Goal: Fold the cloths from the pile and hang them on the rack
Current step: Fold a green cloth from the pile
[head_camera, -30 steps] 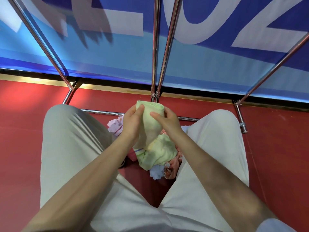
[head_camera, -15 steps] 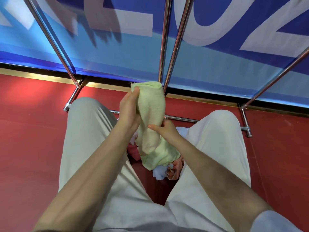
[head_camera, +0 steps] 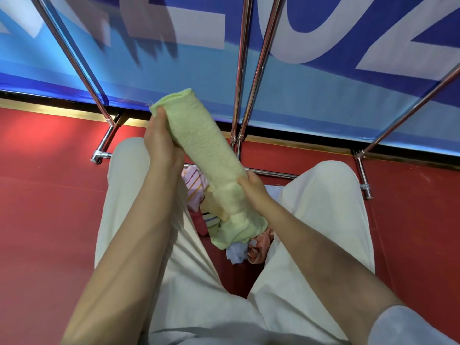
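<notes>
Red floor (head_camera: 49, 195), pale green folded cloth (head_camera: 206, 155)

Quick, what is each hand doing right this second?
Left hand: holding the upper end of the green towel.
Right hand: gripping the same towel lower down, above the cloth pile.

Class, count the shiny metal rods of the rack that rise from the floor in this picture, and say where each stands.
4: one rod on the left, two close together in the middle, one on the right. More may lie outside the frame.
</notes>
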Demonstrator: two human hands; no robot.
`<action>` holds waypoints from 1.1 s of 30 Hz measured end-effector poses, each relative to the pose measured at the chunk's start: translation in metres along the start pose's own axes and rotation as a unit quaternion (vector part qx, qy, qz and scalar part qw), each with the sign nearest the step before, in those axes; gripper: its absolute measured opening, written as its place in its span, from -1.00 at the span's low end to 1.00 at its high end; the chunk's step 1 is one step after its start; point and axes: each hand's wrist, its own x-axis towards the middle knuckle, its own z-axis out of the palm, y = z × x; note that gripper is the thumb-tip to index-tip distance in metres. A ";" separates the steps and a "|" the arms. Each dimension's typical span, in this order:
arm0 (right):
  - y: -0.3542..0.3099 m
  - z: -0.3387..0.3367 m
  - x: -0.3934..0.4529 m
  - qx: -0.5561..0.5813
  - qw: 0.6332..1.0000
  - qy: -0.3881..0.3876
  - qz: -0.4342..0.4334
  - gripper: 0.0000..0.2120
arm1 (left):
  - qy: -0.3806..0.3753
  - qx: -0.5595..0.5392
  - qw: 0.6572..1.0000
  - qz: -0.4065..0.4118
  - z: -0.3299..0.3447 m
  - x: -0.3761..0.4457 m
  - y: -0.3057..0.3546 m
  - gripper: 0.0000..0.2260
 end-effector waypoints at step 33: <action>-0.367 -0.073 0.044 -0.153 0.928 0.093 -0.328 -0.71 | 0.067 0.127 0.986 0.079 0.157 0.110 0.207 -0.72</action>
